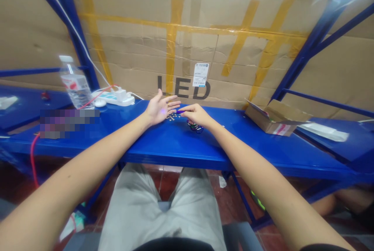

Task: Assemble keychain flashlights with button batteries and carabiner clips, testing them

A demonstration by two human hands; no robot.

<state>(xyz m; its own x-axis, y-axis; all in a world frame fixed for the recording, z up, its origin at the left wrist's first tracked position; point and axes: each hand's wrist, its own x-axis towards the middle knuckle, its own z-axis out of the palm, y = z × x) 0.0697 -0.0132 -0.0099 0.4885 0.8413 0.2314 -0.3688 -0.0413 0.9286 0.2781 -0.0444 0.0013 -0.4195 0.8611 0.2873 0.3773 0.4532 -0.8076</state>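
My left hand (160, 108) lies palm-up on the blue metal shelf (163, 142), fingers spread and holding nothing. Just to its right, a cluster of small silvery parts (172, 116) sits on the shelf by the fingertips. My right hand (195, 114) is curled palm-down, its fingertips pinched on a thin dark blue piece (180, 111) that points toward my left fingers. Under my right hand lies a small tangle of coloured wires (195, 128). What the pinched piece is cannot be made out.
A plastic water bottle (75, 83) and a white power strip (115, 97) with a red cable stand at the back left. An open cardboard box (273, 118) lies to the right. A taped cardboard sheet (204, 40) marked LED walls the back. Blue rack posts frame both sides.
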